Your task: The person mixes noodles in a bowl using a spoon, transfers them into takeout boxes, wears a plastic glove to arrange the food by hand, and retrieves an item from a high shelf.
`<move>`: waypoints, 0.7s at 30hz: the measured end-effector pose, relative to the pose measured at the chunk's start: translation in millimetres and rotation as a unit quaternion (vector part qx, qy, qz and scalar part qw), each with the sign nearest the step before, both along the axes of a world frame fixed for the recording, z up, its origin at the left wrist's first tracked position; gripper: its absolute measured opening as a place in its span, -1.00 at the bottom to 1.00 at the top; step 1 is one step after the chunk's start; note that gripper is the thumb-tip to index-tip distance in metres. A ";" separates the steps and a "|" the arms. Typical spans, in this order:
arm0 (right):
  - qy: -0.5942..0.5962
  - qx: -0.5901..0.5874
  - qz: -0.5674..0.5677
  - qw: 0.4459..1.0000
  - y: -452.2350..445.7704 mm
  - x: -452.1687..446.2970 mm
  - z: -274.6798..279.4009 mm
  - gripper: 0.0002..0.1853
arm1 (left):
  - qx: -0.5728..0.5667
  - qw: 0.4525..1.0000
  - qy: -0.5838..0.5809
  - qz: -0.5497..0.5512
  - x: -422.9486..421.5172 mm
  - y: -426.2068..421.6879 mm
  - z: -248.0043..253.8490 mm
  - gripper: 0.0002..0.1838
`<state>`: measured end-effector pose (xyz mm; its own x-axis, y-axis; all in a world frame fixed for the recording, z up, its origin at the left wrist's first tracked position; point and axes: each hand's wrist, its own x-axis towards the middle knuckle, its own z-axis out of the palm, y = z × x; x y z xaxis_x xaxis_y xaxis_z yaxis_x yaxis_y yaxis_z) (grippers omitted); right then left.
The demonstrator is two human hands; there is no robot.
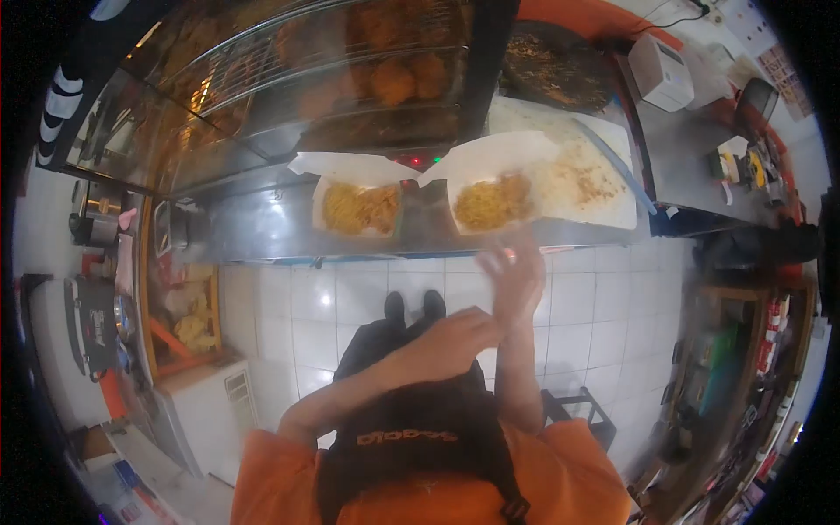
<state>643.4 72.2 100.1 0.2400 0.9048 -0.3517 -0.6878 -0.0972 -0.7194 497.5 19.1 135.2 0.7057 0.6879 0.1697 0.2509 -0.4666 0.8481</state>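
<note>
My left hand (464,343) reaches across my body, its fingers pressed together against my right wrist. Whatever those fingers pinch there, if anything, is hidden. With fingers apart and somewhat blurred, my right hand (514,273) is raised just below the counter's front edge. Nothing shows in it. Close beyond it on the metal counter stands an open white takeaway box (473,226) with yellow rice or noodles and orange-brown pieces of food. A second open takeaway box (360,231) with similar food stands to its left. Both lids are folded back.
Behind the boxes is a glass display warmer (376,122) with fried food on racks. A stained white cutting board (599,188) carries crumbs and a long blue-grey utensil (617,166). A dark round pan (556,70) sits behind it. A dark stool (582,411) stands at my right.
</note>
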 end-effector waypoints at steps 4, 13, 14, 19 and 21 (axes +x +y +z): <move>-0.482 0.091 0.014 0.872 72.8 22.8 -28.3 -0.57 | -0.190 0.970 0.044 0.143 -23.2 17.3 -25.5 -0.60; -0.822 0.193 0.151 0.514 134.7 30.7 -95.8 -0.74 | -0.332 0.897 -0.142 0.257 -22.0 94.5 -135.0 -0.23; -0.823 0.191 0.152 0.512 134.1 24.7 -91.5 -0.74 | -0.343 0.889 -0.178 0.247 -24.0 96.4 -136.7 -0.24; -0.804 0.110 0.281 0.512 143.8 4.4 -91.5 -0.81 | -0.377 0.878 -0.204 0.214 -44.4 100.7 -126.1 -0.25; -0.850 0.044 0.284 0.442 139.9 -3.3 -104.6 -0.78 | -0.360 0.880 -0.235 0.202 -58.3 98.0 -132.6 -0.26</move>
